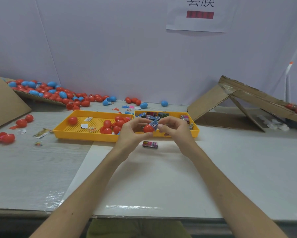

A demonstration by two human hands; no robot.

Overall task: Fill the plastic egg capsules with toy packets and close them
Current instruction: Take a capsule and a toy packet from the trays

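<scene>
My left hand (133, 133) grips a red egg capsule half (148, 128) above the near edge of the yellow trays. A blue toy packet (154, 124) sticks out of its open end, and my right hand (174, 127) pinches that packet. The left yellow tray (86, 133) holds several red egg capsules (113, 126). More toy packets (154, 115) lie in the right yellow tray (195, 129). One pink toy packet (150, 144) sits on the white sheet just below my hands.
Many red and blue eggs (55, 93) are heaped on cardboard at the back left. Loose red eggs (5, 137) and wrappers lie left of the trays. A folded cardboard box (238, 102) stands at the back right. A white sheet (152, 177) covers the table's front.
</scene>
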